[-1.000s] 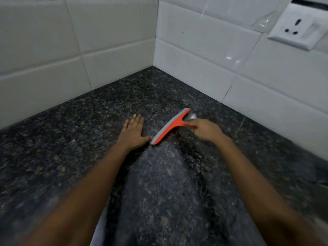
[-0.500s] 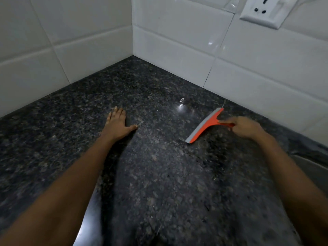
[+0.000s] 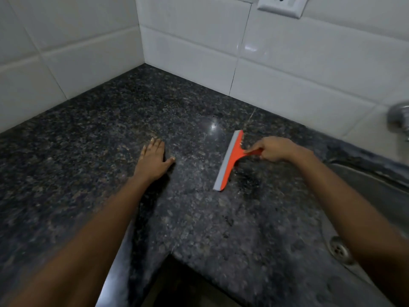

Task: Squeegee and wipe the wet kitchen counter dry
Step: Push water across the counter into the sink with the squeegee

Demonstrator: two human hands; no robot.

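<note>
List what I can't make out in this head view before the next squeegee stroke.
1. Head view: orange plastic squeegee, handle end hidden inside the right hand's grip.
2. Head view: stainless steel sink, cut off by the right edge.
3. Head view: chrome tap, blurred and cut off by the right edge.
4. Head view: water remaining on the dark speckled granite counter, lost in the speckle and dim light.

No text, label, brand or number can be read on the squeegee (image 3: pixel 232 156), the wall socket (image 3: pixel 281 6), the tiles (image 3: pixel 309 63) or the counter (image 3: pixel 88 151)
</note>
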